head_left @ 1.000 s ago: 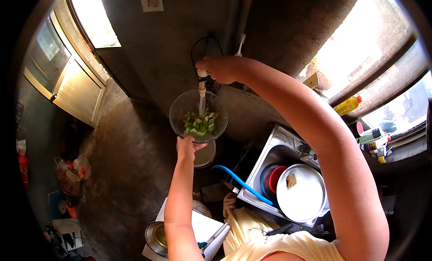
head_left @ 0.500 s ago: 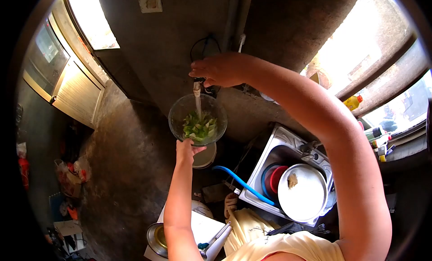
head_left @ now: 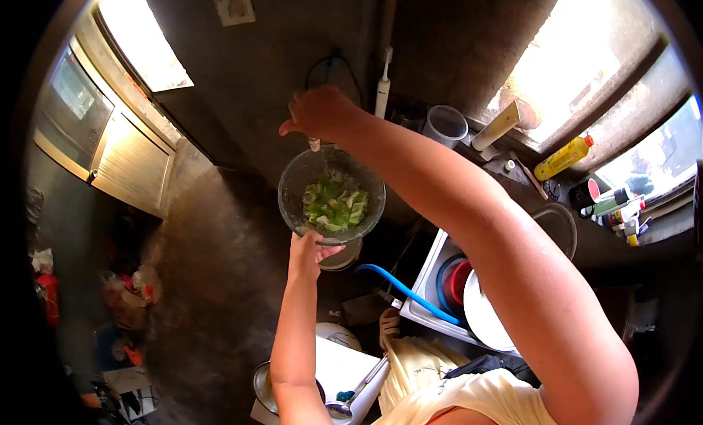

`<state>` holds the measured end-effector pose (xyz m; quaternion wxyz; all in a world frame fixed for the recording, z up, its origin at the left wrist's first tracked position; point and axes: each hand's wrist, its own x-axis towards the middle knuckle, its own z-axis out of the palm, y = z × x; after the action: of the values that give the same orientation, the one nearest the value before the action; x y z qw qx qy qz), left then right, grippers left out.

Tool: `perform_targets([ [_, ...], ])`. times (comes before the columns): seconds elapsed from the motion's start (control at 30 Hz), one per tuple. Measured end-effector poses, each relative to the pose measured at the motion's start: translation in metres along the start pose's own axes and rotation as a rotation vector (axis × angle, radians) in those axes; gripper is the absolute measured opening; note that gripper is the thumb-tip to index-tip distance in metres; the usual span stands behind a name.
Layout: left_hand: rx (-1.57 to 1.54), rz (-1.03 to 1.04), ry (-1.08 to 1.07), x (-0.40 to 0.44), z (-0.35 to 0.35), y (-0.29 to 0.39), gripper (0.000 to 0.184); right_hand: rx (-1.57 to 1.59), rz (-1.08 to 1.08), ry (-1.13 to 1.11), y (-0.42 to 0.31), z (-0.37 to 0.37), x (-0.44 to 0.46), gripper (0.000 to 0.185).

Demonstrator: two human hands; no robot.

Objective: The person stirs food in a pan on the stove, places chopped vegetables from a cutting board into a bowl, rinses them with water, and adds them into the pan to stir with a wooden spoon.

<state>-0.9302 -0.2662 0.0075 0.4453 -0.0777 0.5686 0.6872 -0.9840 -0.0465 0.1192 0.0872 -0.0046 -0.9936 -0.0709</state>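
Note:
A clear bowl point(head_left: 287, 198) holds chopped green leaves point(head_left: 337, 205) in water. My left hand point(head_left: 311, 250) grips its near rim, thumb at the edge and fingers underneath. Above the bowl's far side is my right hand point(head_left: 316, 113), over the tap point(head_left: 314, 143), whose spout tip shows just below it. The right fingers are partly hidden and dark, so their hold on the tap handle cannot be made out.
A pale bucket point(head_left: 343, 258) stands below the bowl. To the right are a sink point(head_left: 432, 267) with a blue hose point(head_left: 399, 284) and a white lid point(head_left: 485, 315). A yellow bottle point(head_left: 564, 157) stands by the window. Near me a ladle point(head_left: 340, 410) lies on a white surface point(head_left: 340, 363).
The water stream, clear before, no longer shows plainly. The bowl has shifted slightly right in view, with my left hand still on it. My right hand has turned and moved slightly left.

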Motion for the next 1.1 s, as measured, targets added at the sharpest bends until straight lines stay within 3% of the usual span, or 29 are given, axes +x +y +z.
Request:
perform_targets([
  [0.17, 0.042, 0.003, -0.038, -0.034, 0.003, -0.002, 0.021, 0.128, 0.096, -0.069, 0.001, -0.016, -0.028, 0.053],
  [0.27, 0.105, -0.012, -0.070, -0.065, 0.013, -0.006, 0.027, 0.569, 0.138, 0.093, -0.011, -0.019, -0.112, 0.046],
  [0.37, 0.180, -0.082, -0.149, -0.085, 0.008, -0.027, 0.030, 0.693, 0.164, 0.113, -0.025, -0.021, -0.209, 0.047],
  [0.5, 0.253, -0.167, -0.201, -0.131, 0.019, -0.057, 0.039, 0.739, 0.397, 0.167, -0.049, -0.047, -0.345, 0.048],
  [0.53, 0.268, -0.184, -0.238, -0.140, 0.020, -0.069, 0.042, 0.753, 0.546, 0.057, -0.061, -0.060, -0.376, 0.048],
  [0.57, 0.293, -0.210, -0.260, -0.154, 0.025, -0.078, 0.041, 0.785, 0.595, 0.082, -0.071, -0.057, -0.413, 0.054],
  [0.63, 0.368, -0.201, -0.317, -0.184, 0.038, -0.105, 0.042, 1.004, 0.894, -0.077, -0.095, -0.076, -0.474, 0.063],
  [0.7, 0.430, -0.235, -0.414, -0.213, 0.052, -0.133, 0.042, 1.087, 0.973, 0.017, -0.117, -0.065, -0.534, 0.075],
  [0.77, 0.450, -0.262, -0.512, -0.247, 0.067, -0.166, 0.043, 1.676, 1.198, -0.042, -0.140, -0.085, -0.595, 0.079],
  [0.83, 0.503, -0.313, -0.597, -0.284, 0.091, -0.203, 0.044, 2.045, 1.187, -0.062, -0.158, -0.097, -0.663, 0.085],
  [0.9, 0.581, -0.354, -0.731, -0.310, 0.114, -0.242, 0.043, 2.160, 1.217, 0.054, -0.180, -0.110, -0.724, 0.082],
  [0.97, 0.724, -0.351, -0.694, -0.345, 0.139, -0.274, 0.043, 2.127, 1.280, 0.167, -0.207, -0.134, -0.781, 0.084],
  [1.1, 0.919, -0.419, -0.847, -0.413, 0.192, -0.340, 0.046, 1.937, 1.421, 0.501, -0.268, -0.174, -0.882, 0.081],
])
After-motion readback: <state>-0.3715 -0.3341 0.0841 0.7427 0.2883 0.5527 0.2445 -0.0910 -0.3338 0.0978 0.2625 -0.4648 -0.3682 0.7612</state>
